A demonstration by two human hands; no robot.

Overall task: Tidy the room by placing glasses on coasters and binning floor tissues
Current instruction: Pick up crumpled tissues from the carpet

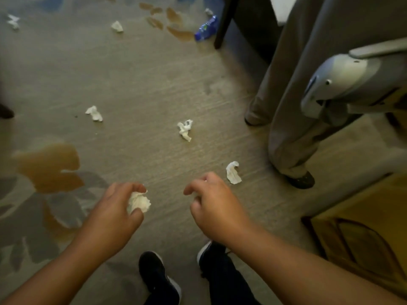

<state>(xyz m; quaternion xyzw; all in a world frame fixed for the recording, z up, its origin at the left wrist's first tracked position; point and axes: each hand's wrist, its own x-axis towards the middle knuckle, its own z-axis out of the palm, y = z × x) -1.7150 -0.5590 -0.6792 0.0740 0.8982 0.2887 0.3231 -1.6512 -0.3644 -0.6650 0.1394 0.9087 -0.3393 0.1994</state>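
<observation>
My left hand (pixel 114 214) grips a crumpled white tissue (pixel 139 201) between its fingers and thumb, above the carpet. My right hand (pixel 211 201) hovers beside it with loosely curled fingers and holds nothing. Several more crumpled tissues lie on the carpet: one just past my right hand (pixel 233 172), one in the middle (pixel 185 129), one to the left (pixel 94 113), and two far off (pixel 117 26) (pixel 13 21). No glasses, coasters or bin are in view.
Another person's trouser legs and shoe (pixel 301 180) stand at the right. A silver-grey chair arm (pixel 343 78) and a yellow wooden cabinet (pixel 363 227) fill the right side. A blue plastic bottle (pixel 206 28) lies by a dark furniture leg (pixel 224 23). My own shoes (pixel 154 274) are at the bottom.
</observation>
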